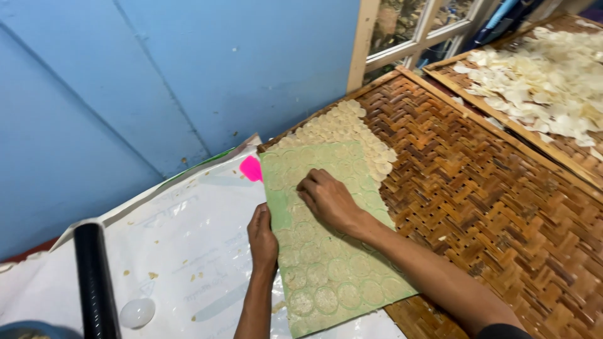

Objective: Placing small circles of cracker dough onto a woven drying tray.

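Woven bamboo, brown and glossy, makes up the large drying tray [490, 188] that fills the right half of the view, framed by a pale wooden edge. A green sheet [326, 251] imprinted with rows of thin round discs is laid face down across the tray's near corner, its lower end overhanging a white plastic sheet [188, 251] spread over the worktop. The right hand [330, 201] is pressed flat on the upper part of the green sheet, fingers extended and together, nothing being gripped. The left hand [262, 237] is placed at the sheet's left edge, fingers curled against it; whether the edge is pinched cannot be told. Beyond the sheet, pale round crackers [352, 129] are seen already laid in close rows on the bamboo, touching one another. A pink tag [251, 168] lies just beside the sheet's upper left corner. A black cylinder [95, 276] stands at the lower left, with a white rounded object [137, 312] near it. A second woven tray [565, 150], heaped with loose whitish chips [546, 81], is set at the upper right. A blue painted wall [157, 81] closes the background, and a pale window frame [402, 37] is seen beside it.
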